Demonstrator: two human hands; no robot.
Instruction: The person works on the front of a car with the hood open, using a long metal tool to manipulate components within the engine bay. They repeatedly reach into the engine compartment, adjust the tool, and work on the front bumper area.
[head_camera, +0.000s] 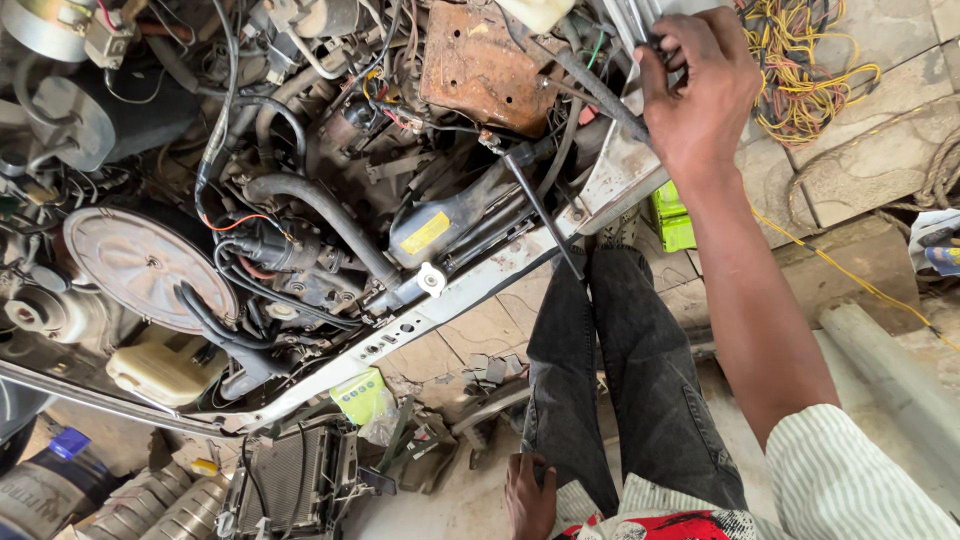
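Note:
I look down into an open engine bay (330, 200) packed with black hoses (320, 215) and wires. My right hand (695, 90) reaches up at the top right, its fingers curled over the corner of the pale metal body frame (615, 185), where a thin black rod (545, 210) runs past. My left hand (527, 495) rests low against my dark jeans (620, 380) near the hip; its fingers are partly hidden and I see nothing in it. A rusty plate (485, 65) lies just left of my right hand.
A round grey air-cleaner lid (140, 260) and a whitish reservoir (160, 370) sit at the left. The front crossmember (450, 300) runs diagonally. Yellow wires (800, 70), a green container (672, 220), a grey pipe (890, 370) and a black plastic housing (295, 480) lie on the paved ground.

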